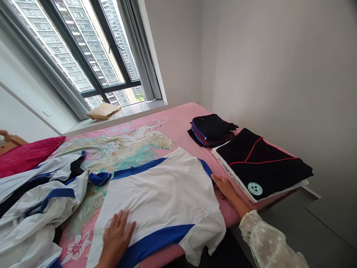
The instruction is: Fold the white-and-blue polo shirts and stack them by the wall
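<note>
A white shirt [164, 193] with blue side panels and a blue collar edge lies spread on the bed, its near sleeve hanging over the front edge. My left hand [116, 234] rests flat on its lower part, fingers stretched out and slightly blurred. At the collar end, my right hand [225, 187] pinches the blue edge between thumb and fingers; some fingertips are hidden below. To the right of that hand sits a stack of folded clothes, topped by a black garment [267, 167] with red piping and a round green-and-white badge.
Crumpled white-and-blue clothes [50, 208] heap at the left, beside a red pillow [33, 154]. A smaller folded dark pile [213, 128] lies farther back on the pink floral bedsheet [184, 123]. A brown paper package [103, 111] sits on the windowsill; a wall borders the right.
</note>
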Action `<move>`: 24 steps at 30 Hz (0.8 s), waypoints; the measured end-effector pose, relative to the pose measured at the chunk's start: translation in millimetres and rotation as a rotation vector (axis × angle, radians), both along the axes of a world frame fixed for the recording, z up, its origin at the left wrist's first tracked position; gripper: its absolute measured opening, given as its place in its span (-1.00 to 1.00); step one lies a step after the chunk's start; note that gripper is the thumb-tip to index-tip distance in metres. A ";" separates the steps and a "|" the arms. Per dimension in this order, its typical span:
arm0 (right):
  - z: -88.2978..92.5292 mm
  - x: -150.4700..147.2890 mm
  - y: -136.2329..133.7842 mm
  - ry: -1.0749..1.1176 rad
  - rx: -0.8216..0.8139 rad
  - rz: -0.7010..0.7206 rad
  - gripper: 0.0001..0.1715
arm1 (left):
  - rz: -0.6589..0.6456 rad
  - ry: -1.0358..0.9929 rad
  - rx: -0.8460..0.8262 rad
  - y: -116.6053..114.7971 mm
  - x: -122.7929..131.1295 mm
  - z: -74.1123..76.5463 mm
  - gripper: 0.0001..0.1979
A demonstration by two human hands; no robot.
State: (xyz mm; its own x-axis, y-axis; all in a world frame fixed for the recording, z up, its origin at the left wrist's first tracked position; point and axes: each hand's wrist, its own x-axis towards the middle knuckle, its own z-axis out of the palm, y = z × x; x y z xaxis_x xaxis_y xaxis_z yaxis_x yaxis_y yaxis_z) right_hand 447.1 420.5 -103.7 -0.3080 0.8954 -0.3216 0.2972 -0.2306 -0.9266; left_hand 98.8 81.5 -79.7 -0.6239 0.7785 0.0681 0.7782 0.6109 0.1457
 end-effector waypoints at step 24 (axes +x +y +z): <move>13.9 -7.0 -4.3 -0.051 -0.109 0.035 -0.55 | -0.002 0.080 0.006 48.9 5.8 0.8 -0.43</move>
State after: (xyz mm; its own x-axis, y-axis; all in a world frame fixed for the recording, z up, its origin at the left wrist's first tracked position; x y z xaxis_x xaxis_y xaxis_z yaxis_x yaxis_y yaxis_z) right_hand 440.1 416.2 -89.8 -0.3187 0.8432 -0.4329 0.3532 -0.3182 -0.8798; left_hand 104.6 130.5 -78.9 -0.6148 0.7792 0.1220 0.7886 0.6087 0.0865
